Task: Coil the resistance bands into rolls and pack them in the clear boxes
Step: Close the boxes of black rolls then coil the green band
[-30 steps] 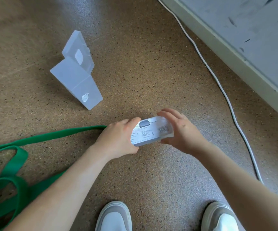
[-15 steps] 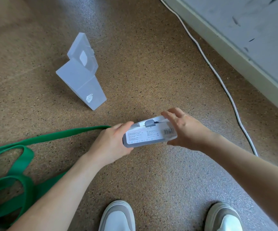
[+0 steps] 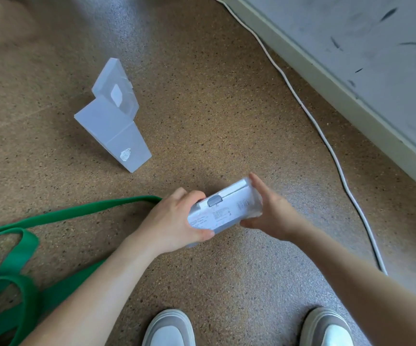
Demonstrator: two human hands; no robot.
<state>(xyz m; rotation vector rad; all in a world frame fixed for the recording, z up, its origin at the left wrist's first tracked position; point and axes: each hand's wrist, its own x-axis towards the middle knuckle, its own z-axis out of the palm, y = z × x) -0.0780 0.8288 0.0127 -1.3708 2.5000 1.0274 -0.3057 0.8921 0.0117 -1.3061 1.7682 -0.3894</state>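
Clear box (image 3: 224,213) between both hands' fingers (image 3: 257,186), seemingly closed

printed label and barcode on clear box (image 3: 223,213), text too blurred to read

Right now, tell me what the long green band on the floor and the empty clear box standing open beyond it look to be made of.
Long green band: likely rubber or latex, matte; it lies in limp, flat loops with no shine.
Empty clear box: thin frosted translucent plastic, by the look; the floor shows dimly through its walls, and creased fold lines mark its flap.
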